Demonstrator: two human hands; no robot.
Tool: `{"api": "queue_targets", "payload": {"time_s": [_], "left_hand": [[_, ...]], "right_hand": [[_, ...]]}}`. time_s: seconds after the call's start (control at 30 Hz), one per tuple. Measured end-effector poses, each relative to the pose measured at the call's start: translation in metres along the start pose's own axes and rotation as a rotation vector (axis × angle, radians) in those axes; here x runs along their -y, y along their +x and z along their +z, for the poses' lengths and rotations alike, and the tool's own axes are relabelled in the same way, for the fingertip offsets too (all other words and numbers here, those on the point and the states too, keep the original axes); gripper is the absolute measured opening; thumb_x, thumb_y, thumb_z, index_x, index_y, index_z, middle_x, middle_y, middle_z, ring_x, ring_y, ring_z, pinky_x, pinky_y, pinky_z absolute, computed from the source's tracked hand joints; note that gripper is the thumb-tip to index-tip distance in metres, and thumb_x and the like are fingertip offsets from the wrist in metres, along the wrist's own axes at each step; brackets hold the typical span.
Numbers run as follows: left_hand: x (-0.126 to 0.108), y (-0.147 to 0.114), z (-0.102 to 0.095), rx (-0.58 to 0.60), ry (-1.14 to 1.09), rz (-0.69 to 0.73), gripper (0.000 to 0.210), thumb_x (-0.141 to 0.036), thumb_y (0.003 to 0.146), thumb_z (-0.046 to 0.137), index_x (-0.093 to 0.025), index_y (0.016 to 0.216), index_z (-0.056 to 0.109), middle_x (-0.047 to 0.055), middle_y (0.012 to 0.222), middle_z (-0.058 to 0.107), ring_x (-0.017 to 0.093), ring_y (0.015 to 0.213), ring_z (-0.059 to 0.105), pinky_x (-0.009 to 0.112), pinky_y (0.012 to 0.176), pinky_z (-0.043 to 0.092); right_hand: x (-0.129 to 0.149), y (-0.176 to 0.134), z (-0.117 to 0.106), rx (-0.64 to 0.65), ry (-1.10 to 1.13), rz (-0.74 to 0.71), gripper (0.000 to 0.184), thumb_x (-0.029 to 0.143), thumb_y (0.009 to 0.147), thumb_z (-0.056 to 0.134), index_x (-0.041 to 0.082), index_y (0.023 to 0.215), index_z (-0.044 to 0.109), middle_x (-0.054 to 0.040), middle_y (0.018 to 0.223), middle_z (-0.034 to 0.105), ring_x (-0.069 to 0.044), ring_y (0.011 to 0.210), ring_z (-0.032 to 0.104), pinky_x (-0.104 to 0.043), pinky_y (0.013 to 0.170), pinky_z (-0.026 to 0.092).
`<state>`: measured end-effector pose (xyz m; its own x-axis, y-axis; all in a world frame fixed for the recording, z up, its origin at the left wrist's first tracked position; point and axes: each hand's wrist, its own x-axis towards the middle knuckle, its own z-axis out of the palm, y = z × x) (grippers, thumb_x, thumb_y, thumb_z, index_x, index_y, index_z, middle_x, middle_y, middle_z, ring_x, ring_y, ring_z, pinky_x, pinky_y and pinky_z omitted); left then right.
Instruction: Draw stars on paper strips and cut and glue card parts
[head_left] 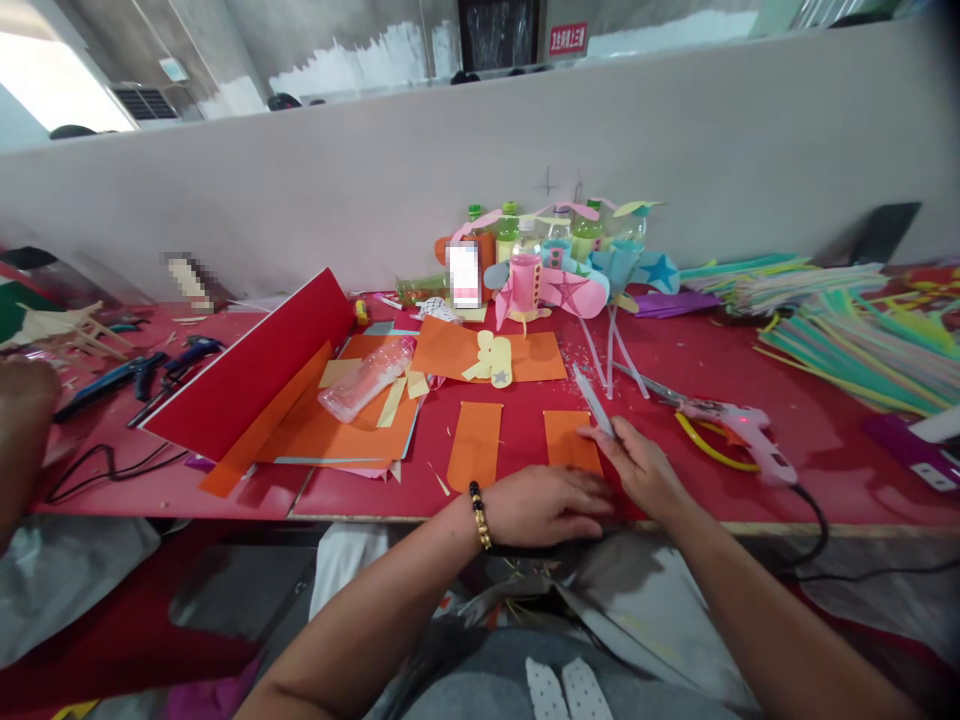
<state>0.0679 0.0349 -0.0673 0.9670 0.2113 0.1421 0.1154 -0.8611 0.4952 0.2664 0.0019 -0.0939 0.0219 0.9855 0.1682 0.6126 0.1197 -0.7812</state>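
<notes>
My right hand (637, 465) is closed around a slim pale tool with a tapered tip (592, 398); whether it is a pen or a craft knife I cannot tell. My left hand (551, 505), a beaded bracelet on its wrist, lies palm down at the table's front edge with fingers stretched out. Just beyond it is an orange paper piece (571, 440), its lower end partly covered by the hands. To its left lies a second orange strip with a rounded lower end (477, 445). Yellow paper cutouts (491, 358) rest on an orange sheet (532, 348) behind.
At right lies a pink glue gun (739, 425) with its cord, beside pastel strips (862, 335). Decorated bottle models (525, 280) stand at the back. Left are an empty plastic bottle (367, 380), a tilted red board (255, 365) and another person's arm (22, 440).
</notes>
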Motion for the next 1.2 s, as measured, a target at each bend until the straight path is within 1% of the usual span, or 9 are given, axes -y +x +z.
{"api": "queue_targets", "payload": {"time_s": [0.13, 0.23, 0.33, 0.43, 0.53, 0.63, 0.73, 0.9, 1.2], "left_hand": [[0.002, 0.004, 0.009, -0.1, 0.206, -0.34, 0.058, -0.042, 0.089, 0.054, -0.008, 0.136, 0.046, 0.022, 0.146, 0.038, 0.033, 0.138, 0.031, 0.053, 0.112, 0.027], [-0.015, 0.003, 0.011, 0.075, 0.094, -0.111, 0.053, -0.04, 0.089, 0.055, -0.009, 0.131, 0.051, 0.02, 0.142, 0.044, 0.032, 0.135, 0.037, 0.048, 0.111, 0.032], [-0.036, -0.011, -0.003, 0.327, -0.234, 0.17, 0.034, -0.03, 0.091, 0.053, -0.018, 0.122, 0.061, 0.01, 0.128, 0.061, 0.021, 0.124, 0.053, 0.029, 0.104, 0.042], [-0.041, -0.031, -0.027, 0.36, -0.432, 0.119, 0.028, -0.028, 0.092, 0.051, -0.015, 0.112, 0.067, 0.01, 0.116, 0.067, 0.017, 0.11, 0.062, 0.019, 0.093, 0.046], [-0.022, -0.042, -0.046, 0.035, -0.284, -0.181, 0.024, -0.028, 0.092, 0.051, -0.017, 0.098, 0.071, 0.006, 0.097, 0.073, 0.015, 0.091, 0.067, 0.021, 0.085, 0.049], [0.013, -0.033, -0.052, -0.203, 0.061, -0.397, 0.03, -0.03, 0.095, 0.044, -0.019, 0.111, 0.067, 0.007, 0.115, 0.068, 0.018, 0.108, 0.061, 0.029, 0.095, 0.046], [0.052, -0.01, -0.046, -0.119, 0.328, -0.446, 0.044, -0.024, 0.095, 0.042, -0.013, 0.137, 0.046, 0.013, 0.145, 0.044, 0.021, 0.137, 0.035, 0.036, 0.112, 0.031], [0.079, 0.001, -0.03, 0.092, 0.418, -0.48, 0.051, -0.03, 0.097, 0.039, -0.012, 0.145, 0.033, 0.012, 0.153, 0.028, 0.026, 0.142, 0.023, 0.046, 0.114, 0.024], [-0.002, -0.059, -0.026, 0.043, 0.368, -0.352, 0.036, -0.03, 0.096, 0.042, -0.016, 0.126, 0.057, 0.009, 0.134, 0.056, 0.023, 0.136, 0.037, 0.044, 0.114, 0.024]], "right_hand": [[0.001, 0.0, 0.0, 0.002, 0.023, 0.02, 0.029, 0.042, 0.096, 0.038, 0.021, 0.101, 0.057, -0.0107, 0.11, 0.071, -0.023, 0.104, 0.066, -0.034, 0.085, 0.051], [0.001, 0.001, 0.001, -0.001, 0.033, 0.017, 0.029, 0.042, 0.096, 0.039, 0.021, 0.103, 0.057, -0.0101, 0.113, 0.07, -0.023, 0.105, 0.066, -0.035, 0.086, 0.051], [0.001, 0.001, 0.001, 0.004, 0.04, 0.039, 0.029, 0.043, 0.095, 0.039, 0.022, 0.103, 0.058, -0.0088, 0.113, 0.07, -0.024, 0.106, 0.065, -0.035, 0.085, 0.051], [0.002, 0.001, 0.001, 0.012, 0.039, 0.051, 0.029, 0.043, 0.095, 0.038, 0.023, 0.103, 0.058, -0.0079, 0.113, 0.07, -0.024, 0.106, 0.065, -0.035, 0.084, 0.051], [0.002, 0.0, 0.001, 0.013, 0.048, 0.053, 0.027, 0.042, 0.095, 0.039, 0.024, 0.102, 0.057, -0.0072, 0.114, 0.07, -0.023, 0.108, 0.064, -0.035, 0.086, 0.051], [0.002, 0.0, 0.001, 0.004, 0.064, 0.067, 0.023, 0.043, 0.094, 0.04, 0.025, 0.095, 0.055, -0.0067, 0.112, 0.071, -0.024, 0.106, 0.065, -0.034, 0.083, 0.051], [0.002, 0.0, 0.002, -0.007, 0.074, 0.06, 0.023, 0.045, 0.093, 0.041, 0.025, 0.09, 0.053, -0.0068, 0.111, 0.071, -0.024, 0.102, 0.067, -0.034, 0.081, 0.052], [0.0, 0.0, 0.001, -0.01, 0.056, 0.051, 0.026, 0.045, 0.094, 0.04, 0.024, 0.095, 0.055, -0.0074, 0.112, 0.071, -0.024, 0.104, 0.066, -0.035, 0.085, 0.05], [-0.004, -0.001, 0.001, -0.015, 0.011, 0.07, 0.025, 0.046, 0.094, 0.041, 0.025, 0.093, 0.055, -0.0072, 0.112, 0.071, -0.025, 0.104, 0.066, -0.035, 0.083, 0.051]]}}
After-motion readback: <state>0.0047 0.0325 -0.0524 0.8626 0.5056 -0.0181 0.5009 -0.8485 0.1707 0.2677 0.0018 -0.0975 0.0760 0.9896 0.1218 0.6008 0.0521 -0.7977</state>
